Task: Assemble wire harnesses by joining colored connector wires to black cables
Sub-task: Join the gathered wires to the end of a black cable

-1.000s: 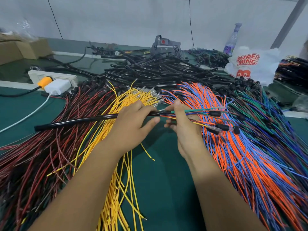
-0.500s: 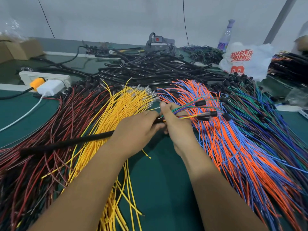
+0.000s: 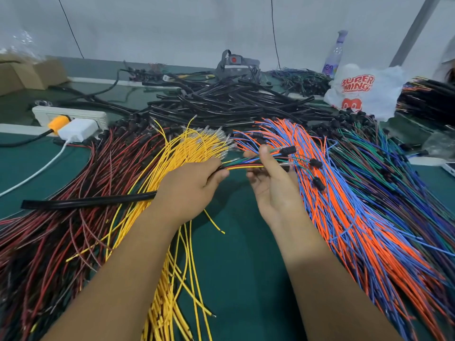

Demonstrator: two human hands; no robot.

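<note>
My left hand (image 3: 189, 188) grips a black cable (image 3: 88, 202) whose free end trails left over the wire piles. A bundle of colored wires (image 3: 242, 165) (yellow, red, green, blue) comes out of the cable's end between my hands. My right hand (image 3: 273, 185) holds that bundle, thumb up on top of it, and the wires' black connectors (image 3: 288, 150) fan out to the right. Below lie fans of red-and-black wires (image 3: 61, 217), yellow wires (image 3: 177, 153), orange-and-blue wires (image 3: 344, 205) and green-and-blue wires (image 3: 394, 173).
A heap of black cables (image 3: 229, 104) lies at the back centre. At back left are a power strip (image 3: 71, 114) with plugs and a cardboard box (image 3: 27, 75). A white plastic bag (image 3: 364, 92) and a bottle (image 3: 334, 55) stand back right. Green mat (image 3: 241, 254) shows between my forearms.
My hands have drawn slightly apart, baring a length of the colored wires between them. The black cable's free end has dropped lower on the left.
</note>
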